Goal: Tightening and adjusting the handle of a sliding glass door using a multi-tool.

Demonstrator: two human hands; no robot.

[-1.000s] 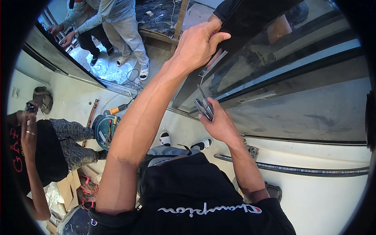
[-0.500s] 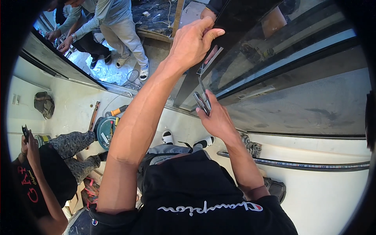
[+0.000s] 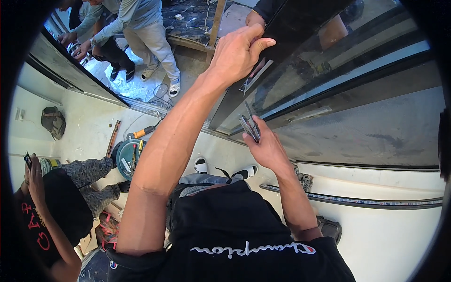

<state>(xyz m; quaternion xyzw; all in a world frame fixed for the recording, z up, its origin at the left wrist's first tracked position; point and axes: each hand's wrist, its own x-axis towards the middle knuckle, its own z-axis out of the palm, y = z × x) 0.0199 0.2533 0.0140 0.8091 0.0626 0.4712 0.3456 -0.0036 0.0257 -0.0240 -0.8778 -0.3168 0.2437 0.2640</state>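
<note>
My left hand (image 3: 237, 54) reaches up and forward, its fingers curled on the edge of a dark metal door frame (image 3: 296, 28). The thumb sticks out to the right, and the fingertips are hidden. Just below that hand, a pale rectangular cutout (image 3: 257, 75) shows in the frame. Lower down, my right hand (image 3: 268, 146) is closed around a small silver and black metal tool (image 3: 250, 128) with a thin pointed piece jutting up toward the cutout. The tool's exact kind is unclear.
Another person's hand (image 3: 255, 19) is at the frame's far side. A person (image 3: 56, 202) sits at left near a green round container (image 3: 127, 157) of tools and a yellow-black power tool (image 3: 143, 132). People stand beyond the sill. A long dark strip (image 3: 352, 199) lies at right.
My right hand and its tool have shifted slightly right and down, farther from the cutout. My left hand stays on the frame. The whole view has shifted a little.
</note>
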